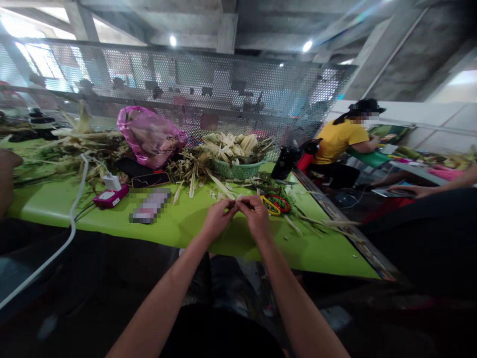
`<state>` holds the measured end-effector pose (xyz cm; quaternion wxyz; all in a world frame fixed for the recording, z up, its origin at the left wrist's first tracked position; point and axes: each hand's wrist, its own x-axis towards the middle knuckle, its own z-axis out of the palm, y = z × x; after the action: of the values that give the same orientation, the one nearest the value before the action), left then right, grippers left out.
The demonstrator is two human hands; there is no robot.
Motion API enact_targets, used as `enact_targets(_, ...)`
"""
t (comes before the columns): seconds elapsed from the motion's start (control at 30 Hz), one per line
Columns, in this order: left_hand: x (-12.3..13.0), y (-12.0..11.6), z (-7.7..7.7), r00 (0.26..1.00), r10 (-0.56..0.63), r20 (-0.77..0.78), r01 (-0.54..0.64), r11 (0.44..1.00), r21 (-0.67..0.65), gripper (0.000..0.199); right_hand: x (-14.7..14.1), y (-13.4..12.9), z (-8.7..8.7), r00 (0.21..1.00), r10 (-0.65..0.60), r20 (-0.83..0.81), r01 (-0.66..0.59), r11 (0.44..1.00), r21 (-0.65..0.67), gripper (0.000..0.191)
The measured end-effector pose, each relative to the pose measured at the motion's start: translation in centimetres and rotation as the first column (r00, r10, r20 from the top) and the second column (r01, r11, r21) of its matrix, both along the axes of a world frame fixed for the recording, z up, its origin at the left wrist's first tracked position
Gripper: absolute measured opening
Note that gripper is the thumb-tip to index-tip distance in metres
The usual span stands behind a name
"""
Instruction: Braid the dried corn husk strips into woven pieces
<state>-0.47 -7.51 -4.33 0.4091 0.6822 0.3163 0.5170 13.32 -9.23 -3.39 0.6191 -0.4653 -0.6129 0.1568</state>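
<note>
Above the green tabletop [223,238], my left hand [219,218] and my right hand [255,214] meet, fingertips closed in a pinch. Between them shows a small pale piece [239,197], seemingly a bit of plant; the fingers hide most of it. Just right of my right hand lie scissors [275,204] with yellow and red handle loops, among green plant scraps. Beyond my hands stands a green basket [238,170] heaped with pale, dried-looking plant strips [236,145]. One long pale strip [220,184] slants from the heap toward my fingers.
Left of my hands lie a phone [151,179], a blurred-out flat item [150,206] and a magenta charger box [111,196] with a white cable. Behind them are a pink bag [149,144] and stalks [74,141]. Another person's hand [404,190] holds a flat device at right.
</note>
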Motion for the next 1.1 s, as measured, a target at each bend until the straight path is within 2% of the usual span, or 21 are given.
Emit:
enact_targets(0.1,-0.4,0.4,0.1,0.987,0.037,0.159,-0.017,0.992,-0.123,0.017,0.1,-0.3,0.3,1.000,-0.004,-0.003,0.004,1.000,0.020,0.027)
enact_targets(0.2,-0.9,0.8,0.4,0.922,0.114,0.370,-0.012,0.963,-0.268,0.018,0.1,-0.3,0.2,1.000,-0.025,-0.016,0.025,1.000,-0.004,0.040)
enact_targets(0.27,-1.0,1.0,0.6,0.858,0.149,0.492,0.029,0.941,-0.336,0.018,0.0,-0.1,0.0,0.999,-0.003,0.034,0.004,0.999,-0.049,0.040)
enact_targets(0.33,-1.0,1.0,0.7,0.820,0.158,0.550,0.074,0.924,-0.376,0.019,-0.5,0.0,-0.1,0.993,0.075,0.090,-0.065,0.992,-0.106,0.036)
enact_targets(0.4,-0.8,0.9,0.7,0.813,0.143,0.564,0.105,0.917,-0.385,0.019,-1.0,0.0,-0.3,0.984,0.159,0.086,-0.145,0.978,-0.150,0.031)
enact_targets(0.47,-0.7,0.7,0.7,0.821,0.134,0.554,0.105,0.920,-0.378,0.019,-1.5,0.0,-0.4,0.980,0.192,0.047,-0.182,0.969,-0.168,0.028)
enact_targets(0.7,-0.4,0.5,1.1,0.836,0.122,0.535,0.108,0.919,-0.379,0.021,-2.0,0.3,-0.5,0.988,0.108,0.107,-0.096,0.989,-0.117,0.019)
enact_targets(0.87,0.4,1.5,0.8,0.853,0.182,0.490,0.055,0.902,-0.429,0.016,-1.4,0.3,0.3,0.958,-0.002,0.288,0.016,0.999,-0.045,0.014)
enact_targets(0.97,0.8,2.0,0.4,0.854,0.210,0.475,0.054,0.874,-0.483,0.017,-1.2,0.0,0.5,0.899,-0.066,0.434,0.065,0.998,0.018,0.014)
enact_targets(1.1,0.7,2.1,0.1,0.839,0.213,0.500,0.068,0.872,-0.485,0.021,-1.8,-0.2,0.1,0.822,-0.088,0.563,0.080,0.996,0.039,0.014)
